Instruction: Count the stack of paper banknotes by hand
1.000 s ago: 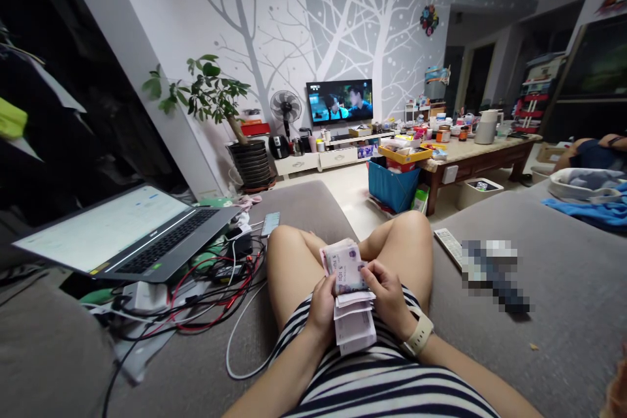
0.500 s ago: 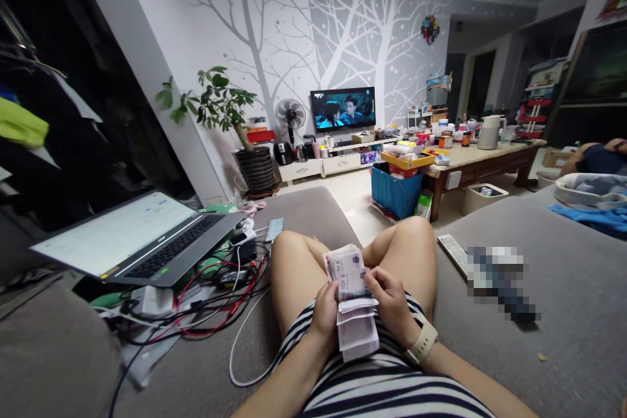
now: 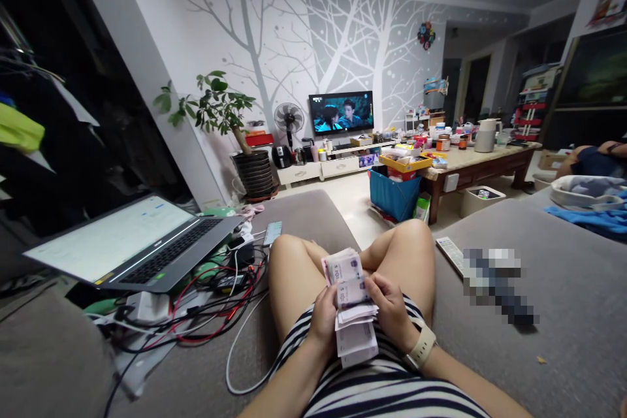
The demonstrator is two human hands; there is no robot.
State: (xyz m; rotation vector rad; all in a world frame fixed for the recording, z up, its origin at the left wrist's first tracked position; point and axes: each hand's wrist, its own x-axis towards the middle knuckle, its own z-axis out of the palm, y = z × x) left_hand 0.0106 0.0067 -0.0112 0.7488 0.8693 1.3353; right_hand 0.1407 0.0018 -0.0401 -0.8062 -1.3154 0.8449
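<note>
We've got pale purple printed paper banknotes (image 3: 351,294) near middle, over navy-and-white striped lap (image 3: 386,392). Our left hand (image 3: 323,315) pinches left edge, our right hand (image 3: 393,310) pinches right edge. Lit-up grey laptop (image 3: 142,253) sits left.

Room is open above the fingers (image 3: 377,285), while the left thigh (image 3: 295,281) and right thigh (image 3: 414,268) flank them and striped clothing (image 3: 386,392) lies just beneath.

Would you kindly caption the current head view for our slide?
Left hand and right hand hold printed paper notes over a striped garment, an open laptop to the left.
</note>
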